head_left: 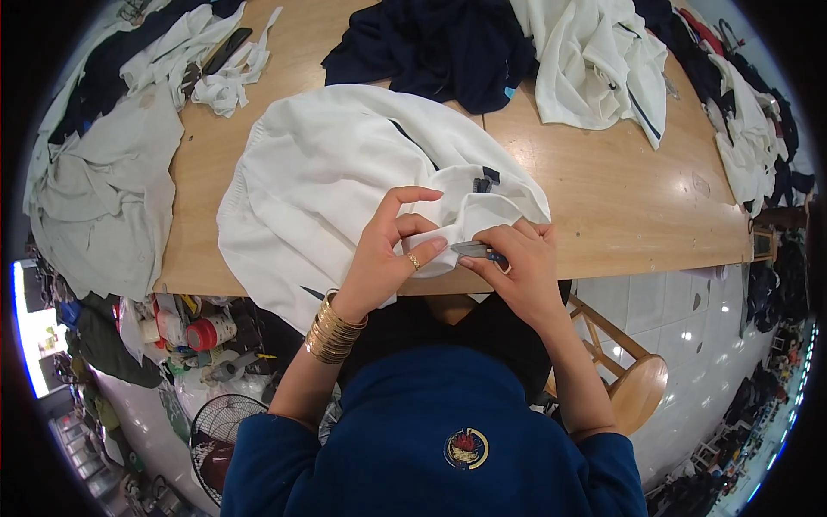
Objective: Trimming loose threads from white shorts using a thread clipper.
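A white garment (301, 164) with dark piping and a gathered left edge lies spread on the wooden table (603, 198). My left hand (375, 254) pinches a fold of it between thumb and fingers, the index finger raised and curved. In my right hand (524, 263) is a small pair of thread snips (470, 249), its metal blades pointing left at the pinched fold. Some of the right fingers also rest on the cloth. Just beyond both hands, a dark label (487, 181) shows inside the garment's opening.
Navy cloth (431, 52) and another white garment (594, 69) lie at the table's far side. A beige garment (108, 189) hangs over the left end, near a dark phone-like object (228, 50). Below are a wooden stool (637, 392) and a wire fan guard (220, 431).
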The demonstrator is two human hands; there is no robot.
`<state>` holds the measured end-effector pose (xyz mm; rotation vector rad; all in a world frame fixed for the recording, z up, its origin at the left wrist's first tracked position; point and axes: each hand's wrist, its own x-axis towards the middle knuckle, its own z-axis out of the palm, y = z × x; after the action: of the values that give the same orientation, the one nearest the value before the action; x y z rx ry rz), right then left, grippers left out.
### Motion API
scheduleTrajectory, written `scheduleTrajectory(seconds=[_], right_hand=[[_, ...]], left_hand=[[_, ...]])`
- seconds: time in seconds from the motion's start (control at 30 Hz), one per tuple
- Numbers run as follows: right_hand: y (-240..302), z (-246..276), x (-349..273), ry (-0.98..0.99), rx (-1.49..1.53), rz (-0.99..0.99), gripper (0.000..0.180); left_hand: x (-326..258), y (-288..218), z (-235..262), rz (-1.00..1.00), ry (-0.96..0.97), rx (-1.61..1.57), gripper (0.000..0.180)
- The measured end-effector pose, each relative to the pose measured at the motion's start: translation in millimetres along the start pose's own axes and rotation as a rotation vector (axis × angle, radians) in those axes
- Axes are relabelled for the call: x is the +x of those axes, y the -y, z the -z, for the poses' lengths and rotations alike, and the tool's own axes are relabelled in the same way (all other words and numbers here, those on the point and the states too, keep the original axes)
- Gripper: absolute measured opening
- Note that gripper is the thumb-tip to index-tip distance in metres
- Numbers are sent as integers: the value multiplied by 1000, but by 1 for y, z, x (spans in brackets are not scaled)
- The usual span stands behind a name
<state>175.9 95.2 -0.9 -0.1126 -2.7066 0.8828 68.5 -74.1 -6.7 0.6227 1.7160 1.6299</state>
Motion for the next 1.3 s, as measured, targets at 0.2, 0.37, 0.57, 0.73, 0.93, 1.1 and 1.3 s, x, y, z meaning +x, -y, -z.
scheduleTrajectory(seconds=[0.2,0.37,0.57,0.73,0.93,1.1,1.3], right_hand=[[1,3,1,-21,33,-23,25],[3,6,3,26,3,-27,26],[2,8,2,38,-53,53,27],[2,11,3,59,-60,57,27],[3,13,3,58,-104,83,26],[0,13,1,52,-151,91,25],[10,14,4,23,166,-187,20]], left_hand=[[-1,3,3,-21,-13,-17,45],[-1,-5,0,-49,-11,36,45],[-1,-13,-2,-50,-14,65,48],[1,-19,0,-38,36,79,50],[2,-16,1,-25,57,19,53],[3,-17,-2,-22,61,22,55],[2,-8,3,3,22,-68,53]])
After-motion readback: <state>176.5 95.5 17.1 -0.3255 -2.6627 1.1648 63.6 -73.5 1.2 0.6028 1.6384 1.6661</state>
